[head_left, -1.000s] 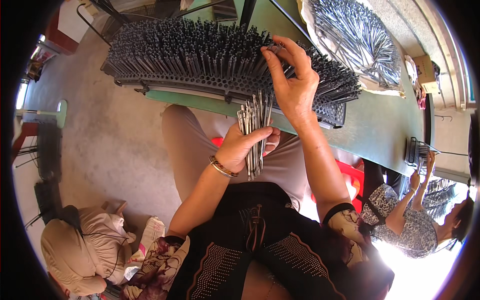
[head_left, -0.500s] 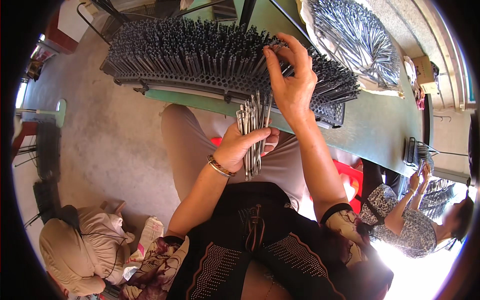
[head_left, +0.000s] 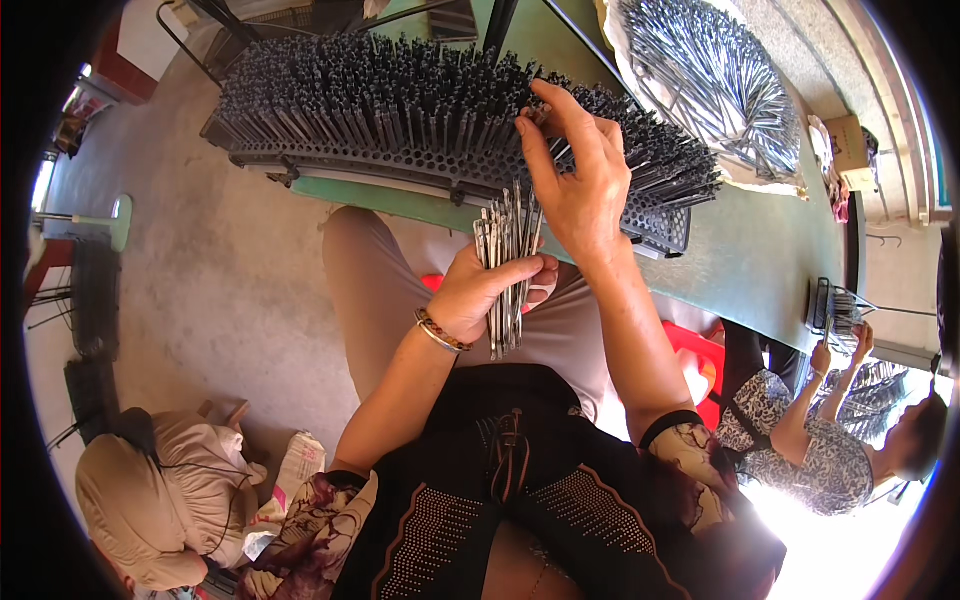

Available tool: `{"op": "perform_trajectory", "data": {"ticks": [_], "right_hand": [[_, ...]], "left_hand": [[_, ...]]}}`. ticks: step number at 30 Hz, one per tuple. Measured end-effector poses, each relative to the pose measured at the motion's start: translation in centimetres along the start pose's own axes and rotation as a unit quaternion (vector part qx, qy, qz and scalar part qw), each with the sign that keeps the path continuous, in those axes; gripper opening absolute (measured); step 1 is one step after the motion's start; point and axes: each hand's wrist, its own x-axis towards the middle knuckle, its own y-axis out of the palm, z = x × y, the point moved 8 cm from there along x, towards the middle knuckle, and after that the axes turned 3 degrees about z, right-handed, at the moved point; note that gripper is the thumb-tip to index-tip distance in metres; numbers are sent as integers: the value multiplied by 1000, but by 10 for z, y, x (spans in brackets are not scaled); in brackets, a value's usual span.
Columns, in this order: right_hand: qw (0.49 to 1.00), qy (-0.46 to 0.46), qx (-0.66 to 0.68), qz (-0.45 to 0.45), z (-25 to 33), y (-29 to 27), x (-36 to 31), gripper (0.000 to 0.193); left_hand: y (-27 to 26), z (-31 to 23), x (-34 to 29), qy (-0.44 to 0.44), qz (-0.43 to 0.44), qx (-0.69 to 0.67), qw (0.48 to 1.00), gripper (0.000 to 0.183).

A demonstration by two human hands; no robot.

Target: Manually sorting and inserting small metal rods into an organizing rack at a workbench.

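Observation:
My left hand (head_left: 490, 285) is closed around a bundle of thin silvery metal rods (head_left: 508, 235), held upright above my lap. My right hand (head_left: 578, 165) reaches over a long black perforated rack (head_left: 660, 235) packed with dark upright rods (head_left: 400, 95). Its thumb and fingers curl together among the rod tops near the rack's middle right. Whatever lies between those fingertips is too small and crowded to make out. The rods' lower ends stand in the rack's holes.
The rack rests on a green table (head_left: 735, 265). A large heap of silvery rods (head_left: 715, 85) lies on a sheet at the far right, near a cardboard box (head_left: 850, 150). A co-worker (head_left: 810, 450) handles another rack at the right. A red stool (head_left: 700, 360) stands beside me.
My right hand has shifted slightly left and down over the rack. My left hand keeps its bundle in place. The co-worker's hands have moved a little.

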Motion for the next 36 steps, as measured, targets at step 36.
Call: {"op": "perform_trajectory", "data": {"ticks": [36], "right_hand": [[854,369,270,248,-64,2,-74,26]], "left_hand": [[11,2,2,0,37,59,998,29]]}}
